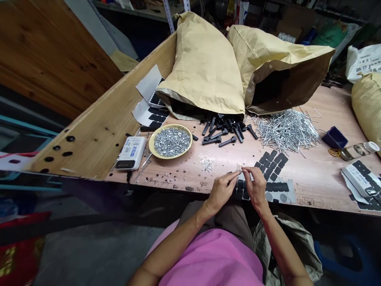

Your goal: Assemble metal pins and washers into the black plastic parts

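My left hand (222,188) and my right hand (255,184) meet fingertip to fingertip at the table's front edge. Both are closed in a pinch, and whatever sits between the fingertips is too small to make out. Under and beside the right hand lies a sheet of black adhesive pads (278,186), with more loose black pads (271,163) just behind it. To the left of the hands is a small scatter of washers (207,163). A yellow bowl (152,153) farther left is full of small silvery metal pieces.
Black plastic parts (222,133) spill from a paper sack (208,67). Beside them lies a heap of metal pins (288,131), in front of a second sack (264,47). A white power bank (131,153) stands left; a dark blue box (335,138) and a small bottle (358,150) are right.
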Action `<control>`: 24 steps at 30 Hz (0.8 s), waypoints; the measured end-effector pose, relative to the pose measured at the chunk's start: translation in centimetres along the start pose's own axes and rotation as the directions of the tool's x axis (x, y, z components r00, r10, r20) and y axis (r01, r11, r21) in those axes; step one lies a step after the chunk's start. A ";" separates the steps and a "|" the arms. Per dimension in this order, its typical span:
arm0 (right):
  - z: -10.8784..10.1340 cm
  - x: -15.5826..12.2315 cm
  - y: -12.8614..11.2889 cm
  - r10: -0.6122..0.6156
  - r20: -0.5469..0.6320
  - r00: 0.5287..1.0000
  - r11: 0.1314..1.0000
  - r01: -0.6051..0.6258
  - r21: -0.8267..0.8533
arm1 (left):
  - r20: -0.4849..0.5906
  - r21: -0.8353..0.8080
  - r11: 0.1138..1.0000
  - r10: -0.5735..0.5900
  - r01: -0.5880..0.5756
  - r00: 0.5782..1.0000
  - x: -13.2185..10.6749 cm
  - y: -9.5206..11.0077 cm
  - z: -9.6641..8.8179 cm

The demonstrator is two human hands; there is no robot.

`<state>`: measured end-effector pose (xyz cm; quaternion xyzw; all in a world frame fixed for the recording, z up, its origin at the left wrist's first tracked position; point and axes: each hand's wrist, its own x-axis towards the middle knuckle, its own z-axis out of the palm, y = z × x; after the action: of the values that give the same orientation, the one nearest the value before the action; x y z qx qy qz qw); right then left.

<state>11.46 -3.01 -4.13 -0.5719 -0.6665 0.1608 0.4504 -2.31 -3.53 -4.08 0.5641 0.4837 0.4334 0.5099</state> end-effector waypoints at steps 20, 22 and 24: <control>-0.4 -0.1 -0.3 0.330 0.180 0.927 0.891 -0.368 0.266 | 0.001 0.321 0.943 0.089 -0.084 0.996 -0.4 -0.5 0.6; -0.7 0.2 0.2 0.307 0.229 0.924 0.863 -0.371 0.341 | 0.138 0.016 0.990 -0.138 0.137 0.981 0.1 -0.1 -0.1; -1.0 0.5 0.6 0.256 0.255 0.932 0.856 -0.342 0.388 | 0.394 -0.231 0.881 -0.304 0.414 0.867 0.5 0.3 -0.7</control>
<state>12.66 -2.65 -3.81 -0.5379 -0.5583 0.4259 0.4664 -2.92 -2.88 -3.72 0.4436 0.4099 0.2936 0.7409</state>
